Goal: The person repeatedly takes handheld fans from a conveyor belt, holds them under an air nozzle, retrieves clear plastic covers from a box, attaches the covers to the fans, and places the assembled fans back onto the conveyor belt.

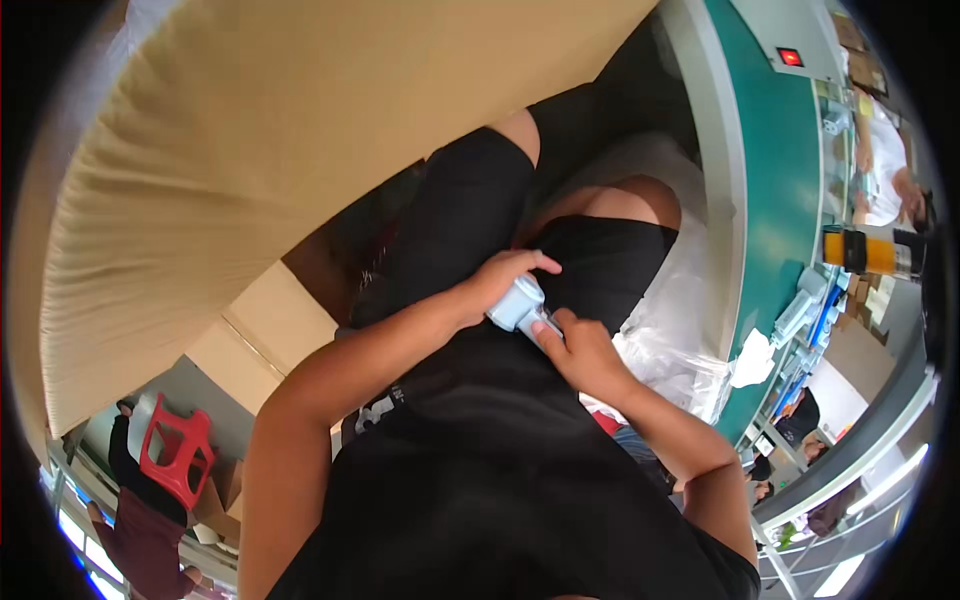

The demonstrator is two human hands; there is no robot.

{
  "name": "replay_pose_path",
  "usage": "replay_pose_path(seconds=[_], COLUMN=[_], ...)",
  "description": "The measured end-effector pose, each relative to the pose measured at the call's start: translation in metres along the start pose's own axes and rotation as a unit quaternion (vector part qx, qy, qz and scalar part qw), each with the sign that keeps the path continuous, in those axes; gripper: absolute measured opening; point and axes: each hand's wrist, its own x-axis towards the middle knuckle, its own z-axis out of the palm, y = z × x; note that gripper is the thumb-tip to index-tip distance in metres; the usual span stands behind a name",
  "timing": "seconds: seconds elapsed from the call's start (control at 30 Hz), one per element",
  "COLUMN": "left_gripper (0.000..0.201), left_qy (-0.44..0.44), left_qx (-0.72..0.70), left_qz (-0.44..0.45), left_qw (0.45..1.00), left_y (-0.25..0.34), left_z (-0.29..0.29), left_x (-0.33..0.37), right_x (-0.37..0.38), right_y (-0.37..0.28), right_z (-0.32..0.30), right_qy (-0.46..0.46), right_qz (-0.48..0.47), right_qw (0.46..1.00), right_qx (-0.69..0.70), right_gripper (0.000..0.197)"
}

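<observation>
Over my lap I hold a pale blue-grey plastic device (517, 303) with a broad, rounded head and a narrower handle; its exact kind I cannot make out. My left hand (500, 282) is wrapped round the broad head, its fingers on the far side and one finger stretched to the right. My right hand (590, 358) grips the narrow end, thumb lying along the top. The device tilts, with its broad end up and left. Part of it is hidden under my fingers.
A large tan wrinkled surface (250, 130) fills the upper left, above a cardboard box (255, 330). At right stands a green-topped bench (775, 170) with blue-grey parts (800, 310), a white crumpled sheet (753, 360) and a yellow-black tool (865, 250). Clear plastic (675, 370) lies beside me. A red stool (180, 450) and other people are farther off.
</observation>
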Motion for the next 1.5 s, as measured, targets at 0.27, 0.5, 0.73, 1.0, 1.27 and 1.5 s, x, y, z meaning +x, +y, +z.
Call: replay_pose_path(seconds=[0.27, 0.5, 0.73, 1.0, 1.27, 1.5], left_gripper=[0.049, 0.053, 0.067, 0.051, 0.045, 0.045], left_qy=[-0.032, 0.024, -0.166, 0.019, 0.103, 0.232], left_qx=[-0.053, -0.009, -0.087, 0.146, 0.223, 0.215], left_qz=[-0.005, 0.058, 0.047, 0.243, 0.275, 0.414], left_qw=[0.998, 0.998, 0.981, 0.959, 0.93, 0.853], left_y=[0.04, 0.021, 0.079, 0.14, 0.195, 0.224], left_z=[0.008, 0.032, 0.11, 0.135, 0.148, 0.138], left_x=[-0.006, -0.02, -0.073, -0.126, -0.096, -0.184], right_x=[0.025, -0.057, -0.1, -0.064, 0.036, 0.01], right_y=[0.011, 0.041, 0.085, 0.249, 0.368, 0.485], right_z=[-0.047, -0.012, -0.081, -0.326, -0.456, -0.501], right_qy=[-0.155, 0.232, 0.381, 0.567, 0.556, 0.585], right_qz=[-0.024, -0.233, -0.353, 0.087, 0.239, 0.398], right_qw=[0.979, 0.937, 0.854, 0.814, 0.784, 0.703], right_qx=[0.13, -0.118, -0.001, 0.091, 0.139, 0.077], right_gripper=[0.062, 0.058, 0.048, 0.045, 0.048, 0.058])
